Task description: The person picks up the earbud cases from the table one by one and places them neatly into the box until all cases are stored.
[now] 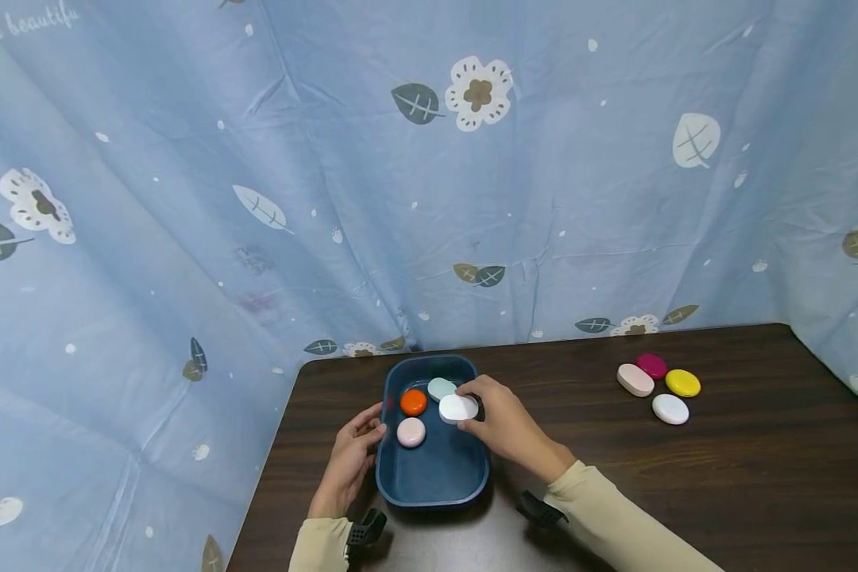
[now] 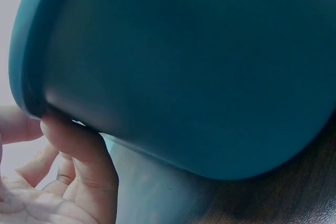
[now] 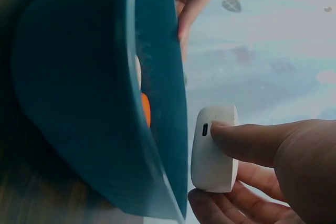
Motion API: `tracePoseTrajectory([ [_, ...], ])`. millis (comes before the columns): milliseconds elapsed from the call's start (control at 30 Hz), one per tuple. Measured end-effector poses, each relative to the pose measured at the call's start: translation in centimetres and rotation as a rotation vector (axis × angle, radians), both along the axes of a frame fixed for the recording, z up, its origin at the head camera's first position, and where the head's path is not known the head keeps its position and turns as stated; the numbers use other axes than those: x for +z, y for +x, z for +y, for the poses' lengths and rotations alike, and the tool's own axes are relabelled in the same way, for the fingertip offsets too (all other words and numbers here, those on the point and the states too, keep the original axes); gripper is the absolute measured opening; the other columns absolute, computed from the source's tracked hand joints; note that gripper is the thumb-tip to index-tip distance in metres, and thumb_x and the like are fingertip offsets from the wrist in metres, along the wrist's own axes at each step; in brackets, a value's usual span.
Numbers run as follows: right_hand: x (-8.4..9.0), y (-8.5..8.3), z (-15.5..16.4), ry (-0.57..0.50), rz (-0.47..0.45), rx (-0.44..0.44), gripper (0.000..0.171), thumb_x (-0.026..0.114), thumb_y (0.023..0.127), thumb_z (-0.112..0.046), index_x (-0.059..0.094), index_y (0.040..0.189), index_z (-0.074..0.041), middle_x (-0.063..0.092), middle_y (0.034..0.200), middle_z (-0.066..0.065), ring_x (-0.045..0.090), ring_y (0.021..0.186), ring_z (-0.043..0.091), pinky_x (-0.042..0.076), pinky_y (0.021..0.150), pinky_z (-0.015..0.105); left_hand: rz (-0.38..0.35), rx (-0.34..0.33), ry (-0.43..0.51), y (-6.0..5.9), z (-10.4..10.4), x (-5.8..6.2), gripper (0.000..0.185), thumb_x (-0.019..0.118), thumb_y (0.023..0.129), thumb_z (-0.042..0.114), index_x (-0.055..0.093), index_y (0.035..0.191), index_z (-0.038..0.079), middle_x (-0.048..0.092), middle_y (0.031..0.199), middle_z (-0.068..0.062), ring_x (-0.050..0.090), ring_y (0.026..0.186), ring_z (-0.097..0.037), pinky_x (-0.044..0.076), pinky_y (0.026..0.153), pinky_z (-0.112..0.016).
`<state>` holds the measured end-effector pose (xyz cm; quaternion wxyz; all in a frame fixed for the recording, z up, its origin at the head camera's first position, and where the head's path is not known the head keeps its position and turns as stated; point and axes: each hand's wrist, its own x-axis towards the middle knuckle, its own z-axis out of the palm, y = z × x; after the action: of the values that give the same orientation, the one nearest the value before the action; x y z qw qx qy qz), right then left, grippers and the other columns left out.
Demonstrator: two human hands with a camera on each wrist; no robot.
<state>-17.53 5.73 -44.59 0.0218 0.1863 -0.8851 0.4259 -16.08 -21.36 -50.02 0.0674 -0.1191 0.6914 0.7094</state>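
Note:
A white earbud case [image 1: 458, 408] with a small dark slot is pinched between the thumb and fingers of my right hand [image 1: 504, 421], above the blue bin [image 1: 432, 485]. The right wrist view shows this case [image 3: 215, 150] just past the bin's rim. Inside the bin lie an orange rounded case [image 1: 413, 402], a pale pink round case [image 1: 411, 432] and a pale mint case [image 1: 441, 388], partly covered by the white one. My left hand [image 1: 350, 457] touches the bin's left side from outside, its fingers fairly straight. Its thumb [image 2: 79, 137] rests against the bin near the rim.
On the right of the dark wooden table [image 1: 543, 365] is a cluster of rounded cases: magenta [image 1: 651, 366], yellow [image 1: 682, 383], pale pink oblong [image 1: 635, 380] and white [image 1: 670, 409]. A blue patterned curtain [image 1: 372, 175] hangs behind the table and along its left.

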Motion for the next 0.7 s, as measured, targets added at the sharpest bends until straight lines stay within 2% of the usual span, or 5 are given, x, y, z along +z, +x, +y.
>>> tracePoseTrajectory([
  [233,0.4,-0.5,-1.0,0.059,0.025,0.036,0.039,0.088,0.083,0.001,0.073,0.119,0.002,0.068,0.117,0.014,0.068,0.105,0.028,0.057,0.095,0.047,-0.002,0.006,0.028,-0.1,0.0,-0.2,0.046,0.057,0.107,0.006,0.052,0.152,-0.001,0.055,0.106,-0.003,0.056,0.094,-0.018,0.053,0.072,-0.028],
  [400,0.7,-1.0,-1.4,0.092,0.007,0.049,0.038,0.088,0.083,0.001,0.073,0.118,0.002,0.068,0.114,0.014,0.067,0.1,0.025,0.058,0.093,0.045,0.011,-0.002,0.043,-0.1,-0.1,-0.2,0.047,0.057,0.107,0.006,0.051,0.153,-0.002,0.055,0.106,-0.003,0.057,0.093,-0.017,0.054,0.072,-0.028],
  [700,0.7,-1.7,-2.0,0.12,-0.032,0.055,0.038,0.088,0.083,0.0,0.073,0.118,0.003,0.068,0.113,0.014,0.065,0.098,0.026,0.058,0.093,0.045,0.001,-0.002,0.015,0.0,0.0,-0.1,0.047,0.058,0.107,0.01,0.051,0.153,0.0,0.054,0.109,-0.005,0.056,0.097,-0.021,0.054,0.076,-0.031],
])
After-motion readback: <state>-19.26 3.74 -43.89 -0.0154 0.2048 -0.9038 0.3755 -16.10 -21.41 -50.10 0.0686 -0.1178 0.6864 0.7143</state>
